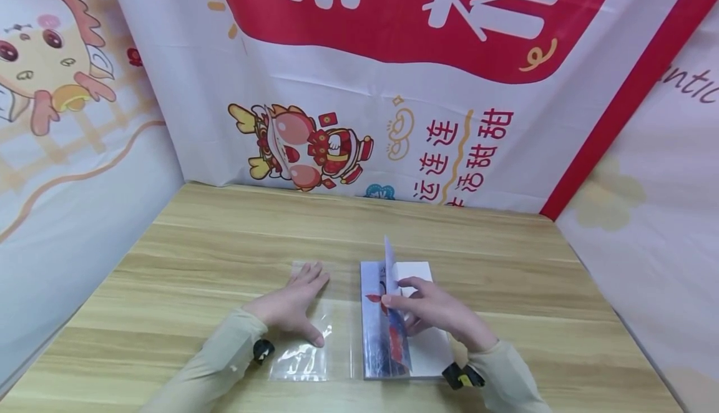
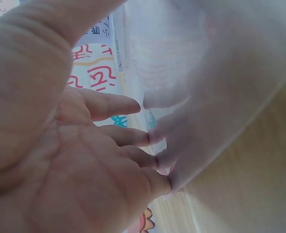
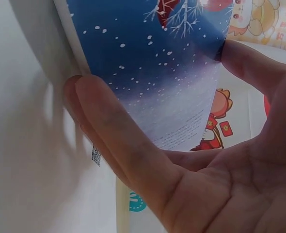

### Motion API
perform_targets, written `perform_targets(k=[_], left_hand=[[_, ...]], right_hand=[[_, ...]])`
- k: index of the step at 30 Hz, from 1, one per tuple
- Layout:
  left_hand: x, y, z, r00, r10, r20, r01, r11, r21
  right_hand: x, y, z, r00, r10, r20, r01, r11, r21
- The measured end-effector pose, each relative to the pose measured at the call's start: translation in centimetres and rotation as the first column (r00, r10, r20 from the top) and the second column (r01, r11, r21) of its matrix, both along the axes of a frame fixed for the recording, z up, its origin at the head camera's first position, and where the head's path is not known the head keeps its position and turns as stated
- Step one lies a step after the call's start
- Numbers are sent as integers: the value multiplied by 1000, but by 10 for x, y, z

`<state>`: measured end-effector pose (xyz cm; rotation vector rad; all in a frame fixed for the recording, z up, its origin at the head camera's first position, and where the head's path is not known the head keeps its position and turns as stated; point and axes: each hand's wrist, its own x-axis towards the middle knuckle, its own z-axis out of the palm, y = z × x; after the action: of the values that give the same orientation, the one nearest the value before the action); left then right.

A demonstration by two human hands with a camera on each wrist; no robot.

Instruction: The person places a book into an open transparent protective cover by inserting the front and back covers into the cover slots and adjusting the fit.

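A clear plastic book cover (image 1: 300, 366) lies flat on the table, left of a book (image 1: 373, 338) with a blue-purple snowy front. My left hand (image 1: 289, 307) rests on the plastic with fingers spread; in the left wrist view the clear sheet (image 2: 230, 97) reflects the fingertips. On the book, a printed cover flap (image 1: 395, 319) stands upright, showing a white page (image 1: 432, 354) to its right. My right hand (image 1: 438, 310) holds this flap, thumb on its left side and fingers on its right. White snow specks dot the flap (image 3: 152, 73) in the right wrist view.
The wood-patterned table (image 1: 224, 244) stretches around both items. Printed cloth (image 1: 202, 120) with red lettering and cartoon figures hangs behind it, and more cloth (image 1: 663, 263) hangs at the sides. Dark bands (image 1: 263, 350) sit on both wrists.
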<state>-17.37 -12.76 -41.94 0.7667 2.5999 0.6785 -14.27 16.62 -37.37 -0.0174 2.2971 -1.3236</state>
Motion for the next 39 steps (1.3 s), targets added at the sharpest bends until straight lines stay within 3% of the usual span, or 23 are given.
perform_targets(k=[5, 17, 32, 39], left_hand=[[0, 0, 0, 1000, 0, 11, 0, 1000, 17], [-3, 0, -3, 1000, -12, 21, 12, 1000, 4], [0, -4, 1, 999, -34, 40, 34, 999, 4], [-2, -3, 2, 998, -41, 56, 40, 999, 16]], right_hand=[[1, -2, -1, 1000, 1, -12, -1, 1000, -1], [5, -10, -5, 995, -8, -99, 19, 994, 104], [7, -16, -2, 991, 6, -131, 15, 987, 157], [6, -17, -9, 991, -5, -136, 26, 988, 153]])
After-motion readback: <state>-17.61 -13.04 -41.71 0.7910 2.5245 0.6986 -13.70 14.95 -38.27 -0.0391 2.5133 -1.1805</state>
